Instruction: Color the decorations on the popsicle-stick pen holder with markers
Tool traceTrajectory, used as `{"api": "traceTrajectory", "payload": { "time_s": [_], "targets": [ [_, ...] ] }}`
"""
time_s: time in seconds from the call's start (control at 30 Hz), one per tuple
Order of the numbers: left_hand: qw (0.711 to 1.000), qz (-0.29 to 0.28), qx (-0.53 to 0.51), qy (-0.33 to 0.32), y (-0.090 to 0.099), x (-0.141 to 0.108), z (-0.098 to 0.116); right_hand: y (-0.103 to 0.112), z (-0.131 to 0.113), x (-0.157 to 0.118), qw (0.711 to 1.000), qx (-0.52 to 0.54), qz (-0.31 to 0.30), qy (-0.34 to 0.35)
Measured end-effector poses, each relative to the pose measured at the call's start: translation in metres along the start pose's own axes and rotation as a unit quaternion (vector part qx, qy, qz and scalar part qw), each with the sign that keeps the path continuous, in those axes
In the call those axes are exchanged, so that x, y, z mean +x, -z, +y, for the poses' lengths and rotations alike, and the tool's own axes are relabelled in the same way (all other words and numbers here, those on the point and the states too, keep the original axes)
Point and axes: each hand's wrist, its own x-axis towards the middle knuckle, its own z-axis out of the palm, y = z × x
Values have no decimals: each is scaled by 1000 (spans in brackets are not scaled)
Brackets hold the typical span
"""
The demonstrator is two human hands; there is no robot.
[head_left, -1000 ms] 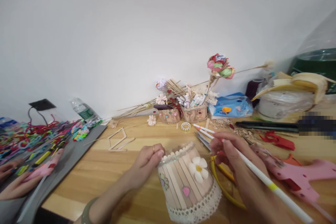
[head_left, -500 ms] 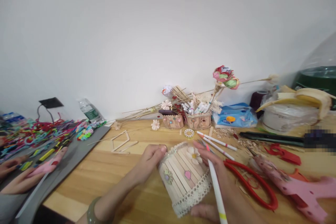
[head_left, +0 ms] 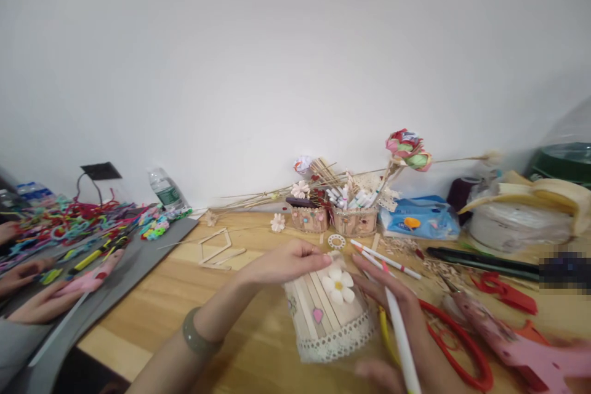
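A container of pale craft sticks [head_left: 305, 301] stands tilted on the table in front of me, its lower edge wrapped in white lace [head_left: 335, 340]. On its side are a white flower [head_left: 338, 286] with a yellow centre and a small pink heart [head_left: 317, 316]. My left hand [head_left: 295, 260] is closed over the container's upper edge, its fingertips partly hidden. My right hand [head_left: 409, 305] holds a white marker [head_left: 401, 338] with a pink tip upward. The fingers of that hand lie by the container's right side, its thumb blurred and apart.
Red-handled scissors [head_left: 480, 360] and a pink glue gun [head_left: 517, 345] lie to the right. Behind are two markers [head_left: 392, 258], a white ring [head_left: 337, 241], a stick basket of markers [head_left: 355, 221] and a blue wipes pack [head_left: 418, 218]. Another person's hands [head_left: 55, 301] work at the left.
My left hand has moved right across the container's upper edge. The container has turned, bringing the white flower into fuller view and the heart leftward. The right thumb has come off the lace.
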Motion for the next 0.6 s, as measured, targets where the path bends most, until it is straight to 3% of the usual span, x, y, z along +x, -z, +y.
{"api": "traceTrajectory", "payload": {
  "time_s": [0.07,0.17,0.2,0.3,0.4,0.6],
  "targets": [
    [999,9,14,-42,1,2,4,9,-3,9,993,81,86,-25],
    [994,51,38,-89,-2,7,5,28,-5,21,970,111,180,-117],
    [992,62,41,-99,-3,9,4,34,-5,24,961,124,222,-106],
    [991,70,39,-109,-8,16,-4,43,-4,31,954,118,228,-153],
    [992,66,28,-103,-9,21,-12,37,-7,39,949,145,190,-206],
    [993,72,9,-90,-4,24,-16,12,-13,53,941,214,176,-196]
  ]
}}
